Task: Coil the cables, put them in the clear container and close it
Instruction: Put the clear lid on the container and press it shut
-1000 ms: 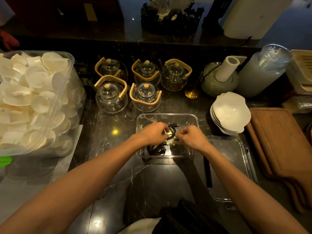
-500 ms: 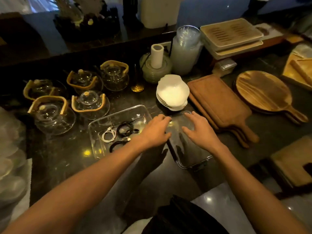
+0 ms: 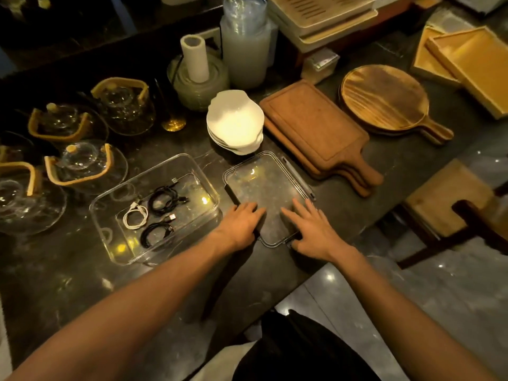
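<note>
Right of the clear container [image 3: 209, 185], both hands rest flat on the lid [image 3: 264, 185] lying on the tabletop: left hand [image 3: 239, 225], right hand [image 3: 310, 229], fingers spread, gripping nothing yet. Three coiled cables [image 3: 154, 213] sit inside the container (coiling looks done). Next, I'd say: grip the lid's edges, carry it over, seat it square.

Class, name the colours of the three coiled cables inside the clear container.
One white cable, two black cables; head view.

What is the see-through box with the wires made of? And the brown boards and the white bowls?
The box looks like clear, glossy plastic: the dark counter and the cables show through it, and lights glint on it. It could be glass. The boards look like matte brown wood with faint grain. The bowls look like smooth white ceramic, though plastic is possible.
</note>
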Demonstrator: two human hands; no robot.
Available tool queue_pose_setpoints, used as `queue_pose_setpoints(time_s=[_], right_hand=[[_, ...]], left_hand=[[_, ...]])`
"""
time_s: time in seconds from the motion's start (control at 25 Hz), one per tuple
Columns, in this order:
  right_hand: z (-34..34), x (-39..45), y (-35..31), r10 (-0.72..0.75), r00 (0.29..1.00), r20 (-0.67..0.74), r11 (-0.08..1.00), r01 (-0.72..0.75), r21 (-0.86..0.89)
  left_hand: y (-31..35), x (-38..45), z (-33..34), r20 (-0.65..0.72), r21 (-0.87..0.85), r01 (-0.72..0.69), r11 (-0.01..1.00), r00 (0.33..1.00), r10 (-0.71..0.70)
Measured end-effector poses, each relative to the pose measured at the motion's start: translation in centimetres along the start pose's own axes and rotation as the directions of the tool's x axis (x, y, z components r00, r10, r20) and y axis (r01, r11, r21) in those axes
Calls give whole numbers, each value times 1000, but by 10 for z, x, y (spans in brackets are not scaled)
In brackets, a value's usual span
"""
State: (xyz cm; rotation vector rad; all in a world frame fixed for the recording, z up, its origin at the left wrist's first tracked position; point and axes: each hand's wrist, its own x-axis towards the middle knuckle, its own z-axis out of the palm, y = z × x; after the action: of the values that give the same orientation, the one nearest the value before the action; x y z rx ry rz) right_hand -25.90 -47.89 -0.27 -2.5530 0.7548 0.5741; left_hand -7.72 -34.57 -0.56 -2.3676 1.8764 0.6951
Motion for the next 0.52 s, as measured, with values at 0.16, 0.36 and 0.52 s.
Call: queue_pose_setpoints(time_s=[0.16,0.36,0.52], right_hand=[[13,-1,-4,25,1000,19,998,-24,-50],[9,-4,-1,14,1000,19,999,-13,-37],[3,-7,6,8,998,-61,1000,-8,-6]], left_hand=[[-5,3,0,-140,84,-56,995,988,67],[-12,3,0,-189,1,-130,991,974,128],[-13,-2,-3,-277,-71,-187,980,947,161]])
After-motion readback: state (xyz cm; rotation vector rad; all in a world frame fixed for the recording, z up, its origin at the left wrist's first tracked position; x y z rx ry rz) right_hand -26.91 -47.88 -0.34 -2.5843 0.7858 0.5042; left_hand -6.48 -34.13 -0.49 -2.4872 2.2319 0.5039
